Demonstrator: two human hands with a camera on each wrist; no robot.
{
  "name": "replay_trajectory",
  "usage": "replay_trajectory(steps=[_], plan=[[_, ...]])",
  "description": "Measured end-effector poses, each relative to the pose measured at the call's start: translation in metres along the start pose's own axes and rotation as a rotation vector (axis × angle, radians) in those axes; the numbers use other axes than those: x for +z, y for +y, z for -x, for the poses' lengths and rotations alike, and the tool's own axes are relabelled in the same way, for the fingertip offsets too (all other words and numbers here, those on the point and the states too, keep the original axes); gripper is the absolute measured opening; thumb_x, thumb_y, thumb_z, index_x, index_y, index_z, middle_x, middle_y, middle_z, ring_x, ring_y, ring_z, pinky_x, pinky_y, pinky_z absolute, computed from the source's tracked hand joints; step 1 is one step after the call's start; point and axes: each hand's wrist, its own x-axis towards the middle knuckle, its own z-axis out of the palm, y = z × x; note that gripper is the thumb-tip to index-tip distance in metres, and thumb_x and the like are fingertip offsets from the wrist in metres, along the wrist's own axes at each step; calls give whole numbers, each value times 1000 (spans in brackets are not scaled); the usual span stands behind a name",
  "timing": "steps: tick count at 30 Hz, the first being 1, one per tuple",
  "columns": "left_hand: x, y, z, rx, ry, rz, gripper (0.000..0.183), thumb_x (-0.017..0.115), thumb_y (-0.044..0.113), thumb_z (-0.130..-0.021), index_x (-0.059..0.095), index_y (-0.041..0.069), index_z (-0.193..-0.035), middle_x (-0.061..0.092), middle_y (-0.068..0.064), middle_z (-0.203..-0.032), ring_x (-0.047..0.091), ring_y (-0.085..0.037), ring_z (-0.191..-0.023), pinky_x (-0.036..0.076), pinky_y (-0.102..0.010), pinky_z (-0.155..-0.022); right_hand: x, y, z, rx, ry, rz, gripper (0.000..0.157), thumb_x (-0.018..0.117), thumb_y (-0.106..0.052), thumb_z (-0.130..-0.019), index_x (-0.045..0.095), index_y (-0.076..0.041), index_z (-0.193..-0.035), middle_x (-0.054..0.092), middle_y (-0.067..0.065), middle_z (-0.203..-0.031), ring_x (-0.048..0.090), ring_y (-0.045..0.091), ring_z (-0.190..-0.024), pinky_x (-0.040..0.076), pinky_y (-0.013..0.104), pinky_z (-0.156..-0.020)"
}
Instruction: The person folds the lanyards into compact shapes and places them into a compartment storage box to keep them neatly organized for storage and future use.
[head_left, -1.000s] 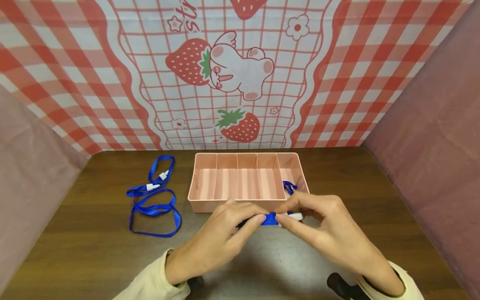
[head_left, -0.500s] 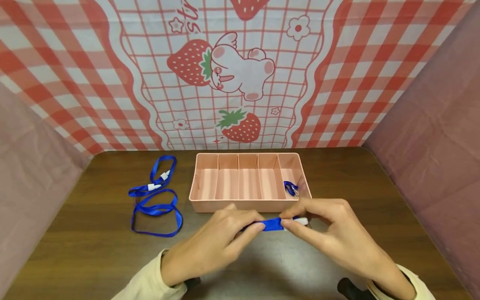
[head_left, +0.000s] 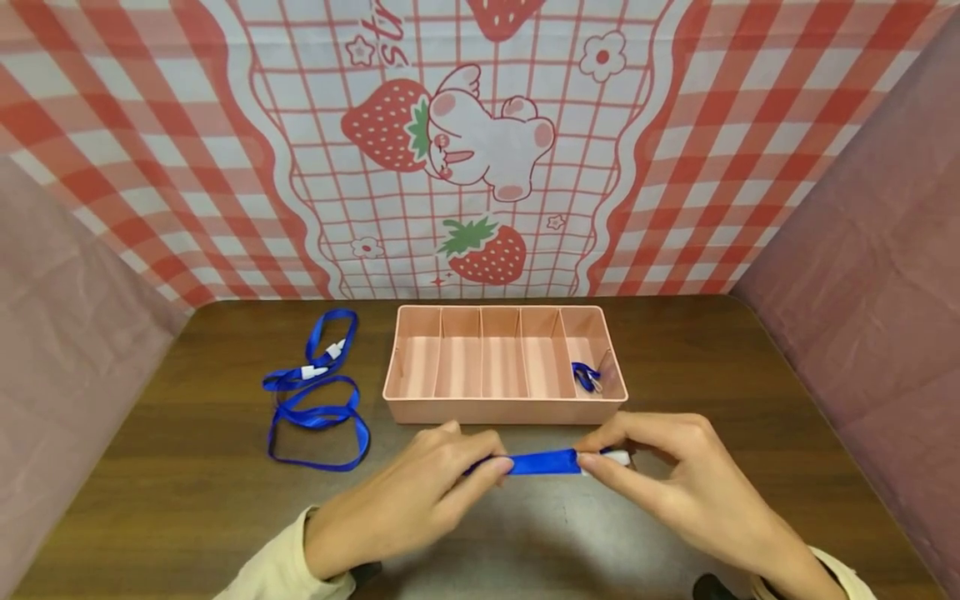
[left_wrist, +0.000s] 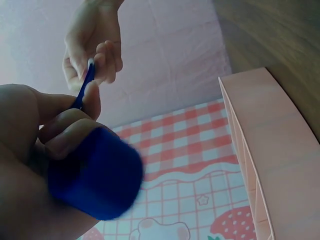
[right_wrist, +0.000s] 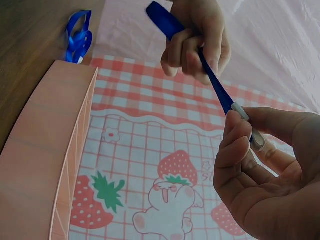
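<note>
Between both hands a blue lanyard (head_left: 543, 462) is stretched nearly level, just in front of the pink box. My right hand (head_left: 675, 483) pinches its end at a white clip (right_wrist: 240, 111) between thumb and forefinger. With thumb and curled fingers my left hand (head_left: 420, 483) grips the strap a short way along. In the left wrist view a loop of the blue strap (left_wrist: 107, 175) bulges out below the left fingers. Inside the right-hand compartment of the pink box (head_left: 506, 412) lies a folded blue lanyard (head_left: 585, 377) with a metal hook.
More blue lanyards (head_left: 318, 417) with white clips lie looped on the wooden table (head_left: 187, 467) at the left. The box has several narrow compartments. A strawberry-print cloth (head_left: 315, 167) hangs behind the table, with pink cloth (head_left: 870, 217) at the sides.
My hands have drawn apart and slightly nearer the front, so more of the blue strap shows between them. The lanyard inside the box is now uncovered by the right hand.
</note>
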Motion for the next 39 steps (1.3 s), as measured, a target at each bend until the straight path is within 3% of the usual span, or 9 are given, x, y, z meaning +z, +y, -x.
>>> replay_trajectory(steps=[15,25,39], plan=[[-7,-2,11,55,-30,-21,33,42,27,-108,44,25,-76,37,19,-68,32,3,-61,33,-17,-65,-2,3,14,-29,14,-13,41,77,15,-74,74,-18,-99,71,-9,-85,61,4,-71,47,18,-59],[-13,-9,20,57,-58,-8,33,43,23,-108,45,23,-75,37,19,-68,32,2,-61,33,-15,-58,-8,6,17,-25,18,-24,43,75,19,-73,74,-15,-100,73,-5,-87,64,6,-75,50,18,-63],[-21,-20,33,162,-61,15,33,48,14,-105,44,22,-74,36,15,-65,28,6,-61,28,-8,-59,-13,7,22,20,3,-38,43,73,20,-74,74,-14,-100,73,-2,-88,65,8,-76,52,19,-65]])
